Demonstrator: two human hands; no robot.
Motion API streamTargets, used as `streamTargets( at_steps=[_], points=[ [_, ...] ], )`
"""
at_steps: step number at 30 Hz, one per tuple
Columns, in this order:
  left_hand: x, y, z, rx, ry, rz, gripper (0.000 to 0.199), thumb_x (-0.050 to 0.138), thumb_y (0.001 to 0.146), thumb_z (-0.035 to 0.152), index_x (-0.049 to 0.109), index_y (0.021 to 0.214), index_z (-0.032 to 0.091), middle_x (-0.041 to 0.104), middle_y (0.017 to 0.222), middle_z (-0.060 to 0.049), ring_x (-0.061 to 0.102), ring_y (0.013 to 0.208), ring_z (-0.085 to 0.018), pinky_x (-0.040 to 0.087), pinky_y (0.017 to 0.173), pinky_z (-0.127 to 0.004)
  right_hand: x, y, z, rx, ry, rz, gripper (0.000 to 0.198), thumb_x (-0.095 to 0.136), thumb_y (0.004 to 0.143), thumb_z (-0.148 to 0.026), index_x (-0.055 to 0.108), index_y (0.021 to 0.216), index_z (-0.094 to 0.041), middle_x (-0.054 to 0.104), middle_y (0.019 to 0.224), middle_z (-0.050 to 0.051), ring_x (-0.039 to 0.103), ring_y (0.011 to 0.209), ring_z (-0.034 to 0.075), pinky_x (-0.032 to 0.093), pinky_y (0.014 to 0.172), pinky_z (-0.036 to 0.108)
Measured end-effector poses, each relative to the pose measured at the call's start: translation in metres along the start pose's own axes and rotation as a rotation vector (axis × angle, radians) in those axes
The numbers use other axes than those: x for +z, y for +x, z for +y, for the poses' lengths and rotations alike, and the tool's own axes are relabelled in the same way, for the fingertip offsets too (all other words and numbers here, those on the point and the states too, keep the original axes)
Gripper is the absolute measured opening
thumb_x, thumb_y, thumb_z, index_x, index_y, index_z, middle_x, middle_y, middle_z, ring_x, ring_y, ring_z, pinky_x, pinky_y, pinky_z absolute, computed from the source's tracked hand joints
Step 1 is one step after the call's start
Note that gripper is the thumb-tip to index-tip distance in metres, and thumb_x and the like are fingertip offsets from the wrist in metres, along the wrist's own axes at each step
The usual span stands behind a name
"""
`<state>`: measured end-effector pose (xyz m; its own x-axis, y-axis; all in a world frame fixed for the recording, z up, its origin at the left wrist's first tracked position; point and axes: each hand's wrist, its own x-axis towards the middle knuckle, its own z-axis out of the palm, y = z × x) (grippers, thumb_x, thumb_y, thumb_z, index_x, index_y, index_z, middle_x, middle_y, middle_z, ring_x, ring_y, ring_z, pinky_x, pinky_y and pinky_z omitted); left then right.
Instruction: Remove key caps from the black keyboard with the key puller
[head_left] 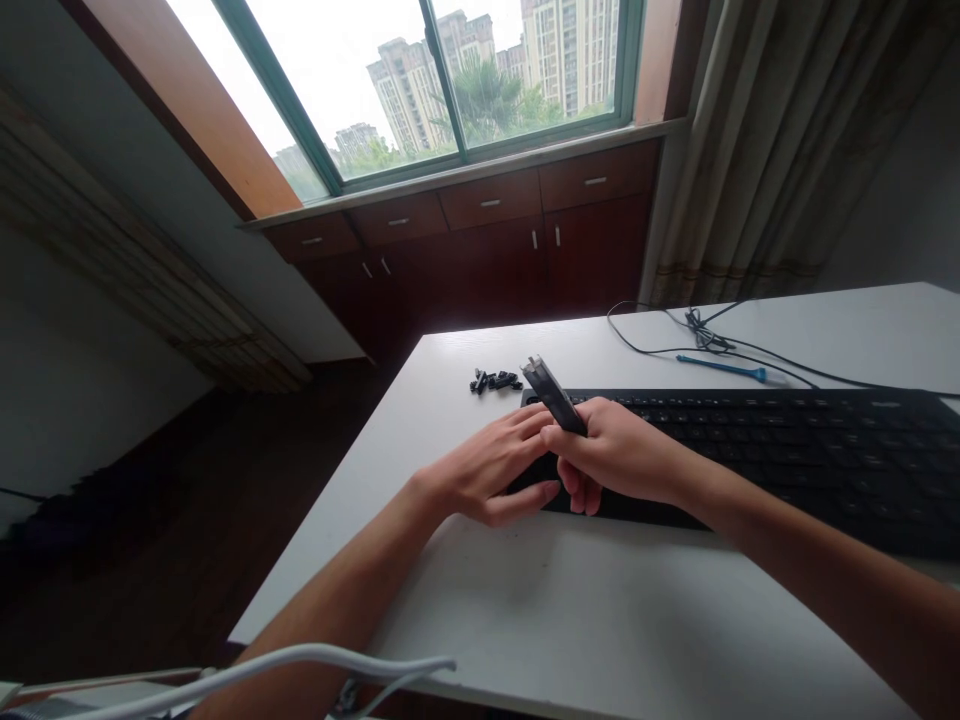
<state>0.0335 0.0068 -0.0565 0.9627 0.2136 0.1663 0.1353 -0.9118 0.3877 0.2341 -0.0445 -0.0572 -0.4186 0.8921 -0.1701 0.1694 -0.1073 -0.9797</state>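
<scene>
A black keyboard (757, 440) lies across the white table. My left hand (499, 465) rests on its left end, the fingers stretched out and the thumb apart, holding nothing I can see. Just right of it, my right hand (615, 450) is closed around a slim dark handheld tool (553, 395). The tool tilts up and to the left, with a small metallic piece at its upper end; its lower end is hidden in the hand. Beyond my left fingers sits a small pile of black keycaps (495, 381).
Behind the keyboard lie a blue stick-like tool (724, 368) and a bundled black cable (705, 335). A white cable (300, 655) crosses the near left. The white table (465, 600) has its left edge beside my left forearm. Wooden cabinets (480, 260) stand under the window.
</scene>
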Motion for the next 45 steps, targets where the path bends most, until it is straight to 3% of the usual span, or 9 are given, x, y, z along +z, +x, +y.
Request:
streamTargets(
  at_steps=[5,11,16,20,24,30,35,41,45],
  points=[
    [0.0,0.001,0.002,-0.03,0.022,-0.015,0.033,0.051,0.098,0.035,0.053,0.125,0.016,0.057,0.137,-0.018,0.052,0.131,-0.033,0.044,0.117,-0.053,0.004,0.006,0.01,-0.154,-0.081,0.212,0.037,0.053,0.093,-0.029,0.049,0.057,-0.019,0.052,0.045,-0.004,0.052,0.036,0.01,0.042,0.038,0.019],
    [0.004,-0.003,-0.001,-0.012,0.052,0.01,0.034,0.051,0.098,0.038,0.053,0.125,0.016,0.062,0.128,-0.018,0.055,0.128,-0.035,0.047,0.112,-0.056,0.003,0.006,0.017,-0.314,-0.128,0.141,0.03,0.057,0.094,-0.031,0.053,0.067,-0.019,0.052,0.051,-0.005,0.051,0.038,0.01,0.038,0.038,0.021],
    [0.004,-0.003,-0.002,-0.011,0.053,0.02,0.033,0.051,0.099,0.037,0.056,0.124,0.016,0.065,0.122,-0.017,0.05,0.135,-0.035,0.045,0.115,-0.055,-0.003,0.005,0.016,-0.322,-0.131,0.054,0.032,0.054,0.098,-0.034,0.054,0.07,-0.019,0.05,0.048,-0.005,0.049,0.039,0.01,0.041,0.043,0.022],
    [0.003,-0.002,-0.001,-0.013,0.052,-0.003,0.026,0.051,0.099,0.036,0.06,0.116,0.017,0.066,0.119,-0.016,0.057,0.126,-0.033,0.049,0.111,-0.051,-0.004,0.004,0.011,-0.323,-0.245,0.016,0.03,0.057,0.096,-0.032,0.056,0.069,-0.019,0.051,0.047,-0.005,0.053,0.042,0.011,0.042,0.044,0.021],
    [0.004,-0.003,-0.002,-0.009,0.081,0.03,0.026,0.05,0.1,0.037,0.06,0.11,0.015,0.066,0.118,-0.018,0.063,0.112,-0.032,0.052,0.105,-0.051,0.003,0.002,0.012,-0.307,-0.284,0.138,0.025,0.056,0.096,-0.028,0.057,0.072,-0.019,0.052,0.046,-0.006,0.053,0.04,0.011,0.042,0.041,0.021],
    [0.006,-0.002,-0.003,0.0,0.089,0.03,0.033,0.05,0.1,0.035,0.055,0.126,0.014,0.059,0.137,-0.02,0.053,0.133,-0.035,0.046,0.114,-0.054,0.009,0.002,0.022,-0.374,-0.154,0.256,0.03,0.059,0.095,-0.031,0.052,0.068,-0.02,0.053,0.048,-0.005,0.053,0.038,0.011,0.04,0.039,0.022],
    [0.005,-0.002,-0.003,-0.018,0.08,0.016,0.033,0.05,0.1,0.036,0.055,0.124,0.013,0.064,0.125,-0.019,0.058,0.123,-0.033,0.047,0.113,-0.053,0.006,0.007,0.02,-0.315,-0.042,0.229,0.035,0.058,0.095,-0.035,0.048,0.065,-0.021,0.049,0.048,-0.006,0.049,0.035,0.01,0.04,0.037,0.023],
    [0.006,-0.003,-0.003,-0.008,0.065,0.027,0.026,0.05,0.1,0.035,0.058,0.118,0.018,0.066,0.121,-0.016,0.048,0.139,-0.035,0.044,0.117,-0.056,0.005,0.004,0.017,-0.416,-0.198,0.162,0.03,0.055,0.094,-0.025,0.054,0.064,-0.019,0.05,0.041,-0.006,0.05,0.033,0.01,0.036,0.035,0.02],
    [0.006,-0.003,-0.004,0.007,0.073,0.038,0.029,0.051,0.1,0.034,0.056,0.122,0.015,0.065,0.125,-0.018,0.047,0.141,-0.035,0.044,0.118,-0.055,0.005,0.003,0.016,-0.409,-0.168,0.18,0.03,0.057,0.092,-0.022,0.054,0.062,-0.019,0.052,0.043,-0.006,0.052,0.034,0.01,0.038,0.035,0.02]
  ],
)
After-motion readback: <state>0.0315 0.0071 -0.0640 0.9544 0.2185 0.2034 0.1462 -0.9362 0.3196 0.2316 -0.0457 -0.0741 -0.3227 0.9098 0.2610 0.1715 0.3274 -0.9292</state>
